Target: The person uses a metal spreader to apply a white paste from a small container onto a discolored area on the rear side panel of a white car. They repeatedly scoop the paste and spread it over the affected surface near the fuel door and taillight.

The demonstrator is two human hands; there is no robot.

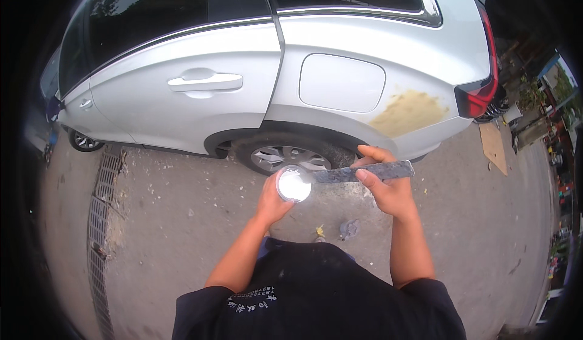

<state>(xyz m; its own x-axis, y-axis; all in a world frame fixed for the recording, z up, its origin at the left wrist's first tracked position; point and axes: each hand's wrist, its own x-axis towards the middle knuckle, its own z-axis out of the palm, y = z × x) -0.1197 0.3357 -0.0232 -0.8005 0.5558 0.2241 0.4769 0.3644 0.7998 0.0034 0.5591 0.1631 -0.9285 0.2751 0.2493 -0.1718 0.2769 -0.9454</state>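
Note:
My left hand (272, 200) grips a small clear cup (294, 185) holding bright white material. My right hand (384, 182) holds a long, flat, mottled grey stick (340, 176), whose far end reaches the cup's rim or opening; exact contact is hard to tell. Just beyond my hands stands a white car (152, 97), with a yellowish filler patch (407, 112) on its rear quarter panel, beside the fuel flap (341, 80) and red tail light (477, 100). The rear wheel (283, 157) is partly hidden behind my hands and the stick.
A metal drain grate (99, 218) runs along the concrete ground (170, 218) at left. Small debris, including a crumpled grey scrap (349, 229), lies near my feet. At right, a flat piece of cardboard (493, 148) lies by the car's rear, with plants and clutter along the far edge.

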